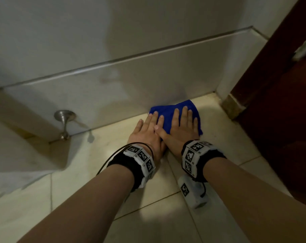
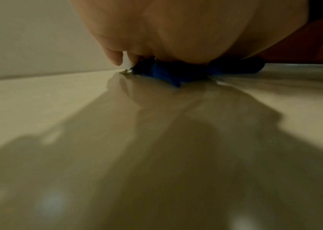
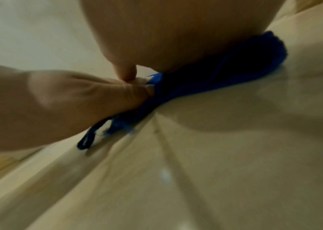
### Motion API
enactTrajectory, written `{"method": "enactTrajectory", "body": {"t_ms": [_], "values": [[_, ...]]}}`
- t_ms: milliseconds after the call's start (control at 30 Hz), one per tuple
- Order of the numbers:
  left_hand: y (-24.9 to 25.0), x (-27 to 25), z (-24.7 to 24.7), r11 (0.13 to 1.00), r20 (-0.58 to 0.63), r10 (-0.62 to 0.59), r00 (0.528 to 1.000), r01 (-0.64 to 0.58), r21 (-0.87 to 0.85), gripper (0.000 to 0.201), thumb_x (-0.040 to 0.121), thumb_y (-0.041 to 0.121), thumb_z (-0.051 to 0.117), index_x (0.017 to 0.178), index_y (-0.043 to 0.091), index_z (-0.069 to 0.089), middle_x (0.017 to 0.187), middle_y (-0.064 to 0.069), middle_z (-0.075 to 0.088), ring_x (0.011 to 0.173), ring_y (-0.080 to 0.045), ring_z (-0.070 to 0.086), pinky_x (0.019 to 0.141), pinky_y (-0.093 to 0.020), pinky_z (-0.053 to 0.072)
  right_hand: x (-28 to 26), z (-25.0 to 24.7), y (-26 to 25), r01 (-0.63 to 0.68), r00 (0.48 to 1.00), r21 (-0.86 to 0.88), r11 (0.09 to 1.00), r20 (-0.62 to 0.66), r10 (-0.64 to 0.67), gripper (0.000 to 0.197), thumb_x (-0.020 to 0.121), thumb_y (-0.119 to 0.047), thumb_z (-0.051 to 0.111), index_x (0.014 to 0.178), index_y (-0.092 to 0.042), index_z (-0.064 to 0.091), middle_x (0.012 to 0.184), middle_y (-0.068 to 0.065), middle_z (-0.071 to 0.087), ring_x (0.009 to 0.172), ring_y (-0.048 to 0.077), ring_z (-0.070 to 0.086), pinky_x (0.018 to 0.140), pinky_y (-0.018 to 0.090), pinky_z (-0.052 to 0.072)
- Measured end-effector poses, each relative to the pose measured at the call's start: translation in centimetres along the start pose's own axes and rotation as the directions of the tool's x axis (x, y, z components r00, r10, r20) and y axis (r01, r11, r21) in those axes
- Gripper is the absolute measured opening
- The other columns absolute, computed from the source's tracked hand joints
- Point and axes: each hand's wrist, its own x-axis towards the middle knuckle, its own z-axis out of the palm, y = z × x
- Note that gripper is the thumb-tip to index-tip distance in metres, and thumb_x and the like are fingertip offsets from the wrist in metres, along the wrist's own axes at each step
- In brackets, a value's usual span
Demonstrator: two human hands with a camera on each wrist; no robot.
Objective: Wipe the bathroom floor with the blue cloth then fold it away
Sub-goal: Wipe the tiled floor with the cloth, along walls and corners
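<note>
The blue cloth (image 1: 168,114) lies bunched on the pale tiled floor (image 1: 99,172), close to the base of the white wall panel. Both my hands press flat on it with straight fingers. My left hand (image 1: 149,128) covers the cloth's left part, and my right hand (image 1: 181,127) lies on its right part, its thumb crossing over the left hand. Under my palm in the left wrist view the blue cloth (image 2: 168,73) shows squashed against the floor. From the right wrist, the blue cloth (image 3: 225,68) and a dark hanging loop (image 3: 86,140) at its near corner are visible.
A white wall panel (image 1: 131,81) runs along the back, meeting the floor just beyond the cloth. A metal door stopper (image 1: 64,123) sticks out at its left end. A dark wooden door (image 1: 278,102) and its frame stand to the right. Floor tiles spread toward me.
</note>
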Motion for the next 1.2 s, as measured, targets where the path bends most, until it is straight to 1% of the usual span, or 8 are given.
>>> {"method": "enactTrajectory", "body": {"t_ms": [267, 400, 533, 733, 933, 1033, 1133, 1200], "values": [[-10.5, -8.3, 3.2, 0.997, -0.033, -0.071, 0.997, 0.070, -0.017, 0.078, 0.095, 0.058, 0.016, 0.148, 0.021, -0.028, 0.156, 0.000, -0.033, 0.146, -0.015, -0.022, 0.119, -0.039, -0.009, -4.4, 4.9, -9.8, 0.178, 0.984, -0.051, 0.983, 0.016, -0.178, 0.102, 0.086, -0.079, 0.015, 0.153, -0.011, -0.018, 0.158, 0.015, -0.028, 0.146, 0.030, -0.024, 0.118, 0.050, -0.014], [-15.8, -12.8, 3.9, 0.987, 0.063, -0.122, 0.990, 0.128, -0.094, 0.080, 0.097, 0.056, 0.023, 0.140, 0.023, -0.036, 0.152, 0.002, -0.038, 0.148, -0.019, -0.007, 0.121, -0.041, 0.005, -6.7, 7.4, -15.6, 0.264, 0.963, -0.086, 0.961, 0.071, -0.259, 0.100, 0.087, -0.078, 0.015, 0.150, -0.011, -0.023, 0.155, 0.015, -0.034, 0.144, 0.031, -0.030, 0.117, 0.050, -0.017], [-20.6, -16.5, 6.6, 0.973, 0.003, -0.197, 0.980, 0.196, -0.122, 0.088, 0.072, 0.066, -0.004, 0.140, 0.019, -0.035, 0.157, 0.000, -0.029, 0.149, -0.015, -0.011, 0.119, -0.040, -0.001, -8.5, 9.7, -20.6, 0.329, 0.941, -0.122, 0.936, 0.127, -0.314, 0.097, 0.089, -0.076, 0.015, 0.150, -0.011, -0.026, 0.153, 0.016, -0.037, 0.141, 0.032, -0.034, 0.115, 0.051, -0.018], [-21.3, -17.3, 7.5, 0.958, 0.028, -0.256, 0.966, 0.258, -0.124, 0.088, 0.066, 0.064, -0.009, 0.134, 0.020, -0.042, 0.151, 0.001, -0.038, 0.147, -0.018, -0.018, 0.119, -0.042, -0.002, -9.4, 10.4, -21.7, 0.367, 0.929, -0.147, 0.919, 0.107, -0.354, 0.090, 0.093, -0.070, 0.015, 0.152, -0.012, -0.022, 0.156, 0.015, -0.033, 0.144, 0.030, -0.030, 0.117, 0.050, -0.015], [-18.7, -19.9, 8.4, 0.938, -0.016, -0.274, 0.961, 0.264, -0.224, 0.086, 0.069, 0.059, -0.003, 0.139, 0.017, -0.032, 0.159, -0.007, -0.023, 0.149, -0.023, -0.008, 0.119, -0.042, 0.000, -12.6, 10.3, -19.6, 0.440, 0.897, -0.124, 0.889, 0.100, -0.430, 0.084, 0.098, -0.061, 0.022, 0.153, -0.011, -0.015, 0.156, 0.017, -0.030, 0.146, 0.032, -0.025, 0.119, 0.047, -0.015], [-17.1, -22.9, 10.8, 0.938, -0.038, -0.279, 0.960, 0.263, -0.227, 0.087, 0.078, 0.057, 0.007, 0.146, 0.014, -0.025, 0.156, -0.005, -0.029, 0.148, -0.022, -0.011, 0.118, -0.040, -0.002, -16.0, 11.9, -18.4, 0.472, 0.880, -0.057, 0.880, 0.089, -0.466, 0.088, 0.088, -0.064, 0.010, 0.154, -0.010, -0.009, 0.156, 0.016, -0.027, 0.147, 0.033, -0.020, 0.115, 0.045, -0.019], [-15.4, -26.3, 12.5, 0.953, -0.038, -0.262, 0.964, 0.253, -0.168, 0.082, 0.086, 0.051, 0.031, 0.154, 0.009, 0.013, 0.161, -0.014, 0.009, 0.146, -0.027, 0.015, 0.116, -0.040, 0.016, -19.0, 13.2, -16.9, 0.487, 0.873, -0.074, 0.870, 0.084, -0.481, 0.092, 0.081, -0.065, 0.007, 0.155, -0.009, -0.002, 0.158, 0.017, -0.021, 0.147, 0.033, -0.016, 0.118, 0.049, -0.007], [-14.4, -28.6, 13.3, 0.962, -0.041, -0.242, 0.969, 0.234, -0.140, 0.073, 0.091, 0.051, 0.032, 0.150, 0.007, 0.028, 0.157, -0.017, 0.025, 0.143, -0.028, 0.024, 0.111, -0.042, 0.015, -21.0, 13.4, -16.3, 0.482, 0.874, -0.121, 0.868, 0.135, -0.466, 0.092, 0.082, -0.065, 0.014, 0.155, -0.008, 0.009, 0.160, 0.021, -0.007, 0.149, 0.036, -0.001, 0.119, 0.052, 0.012]]}}
